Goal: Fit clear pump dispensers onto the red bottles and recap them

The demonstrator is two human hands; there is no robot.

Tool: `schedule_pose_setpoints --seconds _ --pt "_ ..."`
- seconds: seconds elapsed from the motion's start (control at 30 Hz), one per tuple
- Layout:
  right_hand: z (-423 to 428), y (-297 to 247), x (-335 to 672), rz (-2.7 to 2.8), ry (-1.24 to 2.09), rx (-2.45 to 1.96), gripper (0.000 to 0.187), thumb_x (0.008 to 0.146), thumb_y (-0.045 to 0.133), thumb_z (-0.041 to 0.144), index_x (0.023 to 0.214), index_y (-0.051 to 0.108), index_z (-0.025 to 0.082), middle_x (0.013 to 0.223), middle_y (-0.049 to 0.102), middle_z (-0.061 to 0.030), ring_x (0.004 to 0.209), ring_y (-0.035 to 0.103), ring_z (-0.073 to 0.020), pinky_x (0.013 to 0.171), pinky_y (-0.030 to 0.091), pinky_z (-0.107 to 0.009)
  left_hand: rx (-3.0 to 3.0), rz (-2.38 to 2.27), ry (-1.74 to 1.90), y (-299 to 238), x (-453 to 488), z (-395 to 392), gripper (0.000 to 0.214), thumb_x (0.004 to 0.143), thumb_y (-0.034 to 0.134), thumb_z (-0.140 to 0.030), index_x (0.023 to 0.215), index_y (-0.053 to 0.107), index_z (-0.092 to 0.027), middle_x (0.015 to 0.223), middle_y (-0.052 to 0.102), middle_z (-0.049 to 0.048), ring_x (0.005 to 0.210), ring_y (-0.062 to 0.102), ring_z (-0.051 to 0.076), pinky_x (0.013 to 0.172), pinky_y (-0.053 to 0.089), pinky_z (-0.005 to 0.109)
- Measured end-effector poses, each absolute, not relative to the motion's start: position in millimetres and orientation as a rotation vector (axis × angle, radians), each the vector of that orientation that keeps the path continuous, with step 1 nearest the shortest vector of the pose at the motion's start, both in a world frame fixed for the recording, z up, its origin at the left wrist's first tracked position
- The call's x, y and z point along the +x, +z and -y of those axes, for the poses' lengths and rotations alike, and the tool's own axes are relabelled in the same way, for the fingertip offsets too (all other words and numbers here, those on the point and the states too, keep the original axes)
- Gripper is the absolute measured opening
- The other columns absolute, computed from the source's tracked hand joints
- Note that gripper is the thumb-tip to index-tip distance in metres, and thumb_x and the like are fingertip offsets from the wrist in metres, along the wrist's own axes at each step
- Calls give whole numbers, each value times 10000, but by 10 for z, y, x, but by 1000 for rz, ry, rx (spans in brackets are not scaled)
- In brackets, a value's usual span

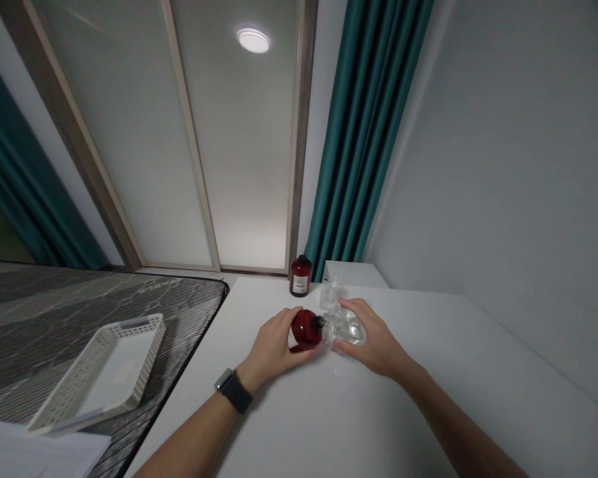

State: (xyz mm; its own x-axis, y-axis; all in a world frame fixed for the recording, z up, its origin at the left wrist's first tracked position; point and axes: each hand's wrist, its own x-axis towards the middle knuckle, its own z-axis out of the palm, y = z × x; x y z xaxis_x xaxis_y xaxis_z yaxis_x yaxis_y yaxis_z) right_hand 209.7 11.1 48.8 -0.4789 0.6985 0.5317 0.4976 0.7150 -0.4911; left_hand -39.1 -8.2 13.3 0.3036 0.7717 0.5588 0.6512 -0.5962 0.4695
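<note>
My left hand [274, 348] is wrapped round a dark red bottle [307, 330] with a black neck, tilted so the neck points right. Part of its white label shows beside my fingers. Between thumb and fingers, my right hand [376, 337] grips a clear plastic bottle [347, 326], its mouth end close to the red bottle's neck. Whether the two necks touch, I cannot tell. Just behind stands another clear bottle [332, 292], partly hidden. A second red bottle [300, 276] with a black cap and white label stands upright at the table's far edge.
The white table [299, 411] carries the bottles. On the left, a white perforated basket [152, 352] lies on a dark striped mat [189, 299] beside white papers [40, 451]. Beyond the table are a white box-like piece [356, 273], a teal curtain [363, 146] and frosted sliding doors [249, 153].
</note>
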Motion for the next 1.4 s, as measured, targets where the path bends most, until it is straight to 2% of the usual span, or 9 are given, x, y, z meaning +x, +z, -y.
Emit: schedule_pose_setpoints --seconds 0.53,1.4 --pt "-104 592 2103 2219 277 -882 621 808 716 333 1366 470 217 1236 585 -132 1154 593 -293 1001 506 -464 2313 -1319 1234 77 -323 101 693 725 800 -365 1297 444 -204 1178 637 107 1045 646 286 907 539 429" --pt "-93 622 2109 2255 249 -893 626 821 704 319 1375 433 213 1242 563 -139 1167 576 -297 1008 495 -488 2279 -1312 1291 51 -289 106 665 730 791 -361 1289 466 -205 1187 638 105 1055 647 280 916 539 423"
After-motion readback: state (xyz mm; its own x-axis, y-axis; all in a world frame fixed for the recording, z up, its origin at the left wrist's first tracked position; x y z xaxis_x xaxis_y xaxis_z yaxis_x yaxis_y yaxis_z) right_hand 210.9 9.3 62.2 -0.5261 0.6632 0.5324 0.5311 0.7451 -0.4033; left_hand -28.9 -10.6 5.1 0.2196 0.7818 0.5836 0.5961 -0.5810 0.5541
